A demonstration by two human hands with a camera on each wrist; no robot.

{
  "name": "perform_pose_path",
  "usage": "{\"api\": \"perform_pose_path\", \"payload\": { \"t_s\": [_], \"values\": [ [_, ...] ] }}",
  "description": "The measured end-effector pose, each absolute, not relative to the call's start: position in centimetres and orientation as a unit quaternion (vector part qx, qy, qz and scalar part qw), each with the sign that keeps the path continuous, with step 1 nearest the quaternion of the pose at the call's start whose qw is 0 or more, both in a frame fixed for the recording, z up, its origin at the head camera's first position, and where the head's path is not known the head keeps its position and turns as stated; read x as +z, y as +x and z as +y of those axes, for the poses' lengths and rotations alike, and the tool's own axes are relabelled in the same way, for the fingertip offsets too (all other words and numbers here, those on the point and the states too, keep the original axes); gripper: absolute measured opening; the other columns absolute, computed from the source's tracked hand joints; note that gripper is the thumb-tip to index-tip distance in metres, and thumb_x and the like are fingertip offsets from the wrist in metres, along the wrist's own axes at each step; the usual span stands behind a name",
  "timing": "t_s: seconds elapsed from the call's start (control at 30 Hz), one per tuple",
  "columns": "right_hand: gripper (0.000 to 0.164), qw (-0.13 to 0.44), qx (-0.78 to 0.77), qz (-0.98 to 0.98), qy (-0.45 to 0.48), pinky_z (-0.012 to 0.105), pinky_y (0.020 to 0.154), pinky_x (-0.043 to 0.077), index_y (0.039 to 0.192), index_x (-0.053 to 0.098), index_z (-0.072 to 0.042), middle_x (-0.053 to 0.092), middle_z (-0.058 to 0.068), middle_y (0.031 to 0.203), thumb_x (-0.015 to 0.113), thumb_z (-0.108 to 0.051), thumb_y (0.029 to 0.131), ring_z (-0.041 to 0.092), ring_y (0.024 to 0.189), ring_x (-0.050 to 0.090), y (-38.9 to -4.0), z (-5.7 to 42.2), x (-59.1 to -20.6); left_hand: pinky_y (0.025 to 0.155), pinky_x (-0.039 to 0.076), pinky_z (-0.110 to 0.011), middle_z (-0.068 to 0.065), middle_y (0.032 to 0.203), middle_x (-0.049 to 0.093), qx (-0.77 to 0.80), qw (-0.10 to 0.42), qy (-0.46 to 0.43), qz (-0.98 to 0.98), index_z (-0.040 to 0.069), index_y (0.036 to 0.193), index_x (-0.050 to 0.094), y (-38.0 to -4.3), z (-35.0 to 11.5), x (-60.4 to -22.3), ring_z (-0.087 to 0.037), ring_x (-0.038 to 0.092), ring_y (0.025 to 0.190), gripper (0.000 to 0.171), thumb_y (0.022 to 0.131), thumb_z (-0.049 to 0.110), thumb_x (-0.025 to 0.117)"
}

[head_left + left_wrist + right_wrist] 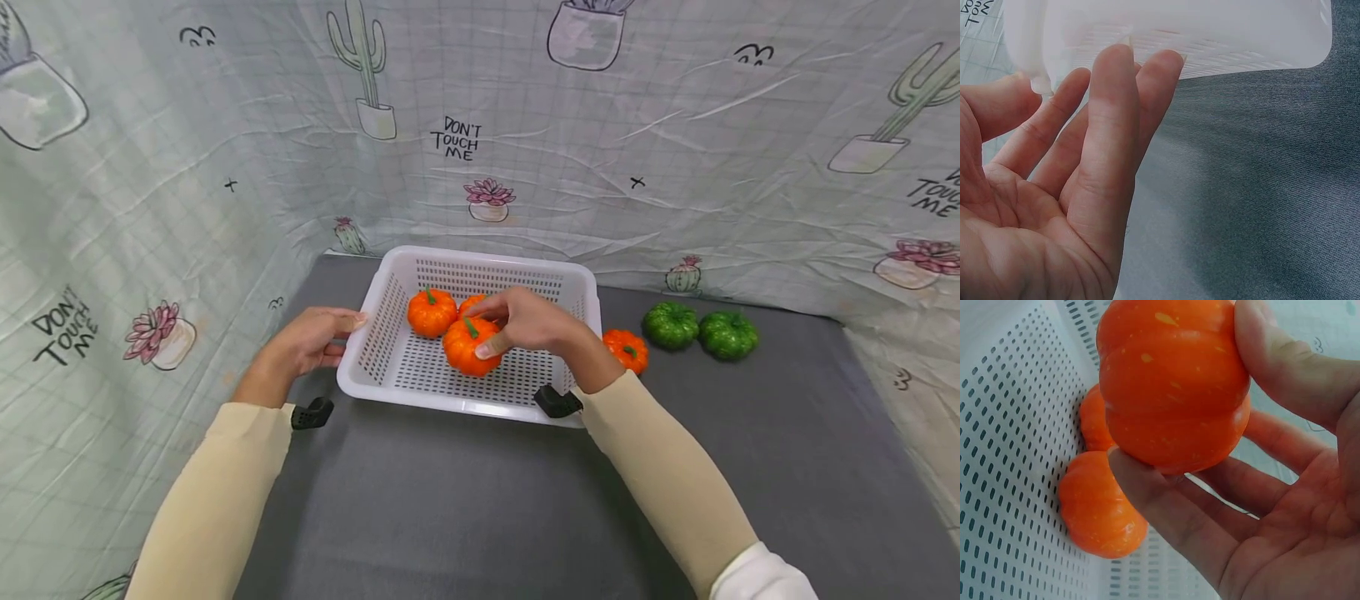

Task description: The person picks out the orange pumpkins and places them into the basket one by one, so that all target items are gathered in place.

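A white perforated plastic basket (442,403) stands on the grey tabletop. At its left end, my left hand (309,340) grips the rim, the thumb on top and the fingers against the outer wall. My right hand (534,320) holds an orange mini pumpkin (461,345) with a green stem inside the basket's outline, between thumb and fingers. In the right wrist view, this pumpkin (1172,387) appears above the others. Behind it sit an orange pumpkin (431,315) and another orange pumpkin (468,303), partly hidden by the right hand.
Right of the basket lies one more orange pumpkin (626,348), partly covered by the right forearm. Two green pumpkins (671,325) sit side by side farther right. A cactus-print cloth (570,167) hangs behind and to the left of the grey tabletop (435,500).
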State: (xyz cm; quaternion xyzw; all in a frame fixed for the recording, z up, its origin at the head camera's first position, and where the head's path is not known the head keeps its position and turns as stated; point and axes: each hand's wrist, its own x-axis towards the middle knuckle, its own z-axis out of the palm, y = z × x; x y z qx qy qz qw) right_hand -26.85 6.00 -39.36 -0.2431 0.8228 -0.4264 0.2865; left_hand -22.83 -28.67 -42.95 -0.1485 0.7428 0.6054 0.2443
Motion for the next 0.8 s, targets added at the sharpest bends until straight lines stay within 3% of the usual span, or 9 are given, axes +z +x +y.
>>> {"api": "perform_pose_path", "payload": {
  "t_s": [0.5,0.8],
  "values": [
    [0.058,0.315,-0.422,0.799,-0.290,0.043,0.112,0.051,0.138,0.068,-0.010,0.065,0.009,0.144,0.087,-0.010,0.083,0.028,0.131,0.061,-28.3,4.8,-40.4,0.079,0.063,-0.035,0.009,0.096,0.072,0.606,0.245,-0.156,0.740,0.003,0.155,0.045,-22.7,-28.7,-42.9,-0.012,0.077,0.086,0.057,0.106,0.028,0.061],
    [0.061,0.320,-0.417,0.802,-0.282,0.039,0.102,0.056,0.136,0.070,-0.012,0.067,0.008,0.137,0.090,-0.011,0.079,0.030,0.126,0.056,-28.9,4.3,-40.7,0.079,0.064,-0.036,0.009,0.097,0.073,0.604,0.247,-0.150,0.742,0.003,0.155,0.045,-22.7,-28.6,-42.6,-0.013,0.078,0.086,0.056,0.107,0.029,0.059]
  ]
}}
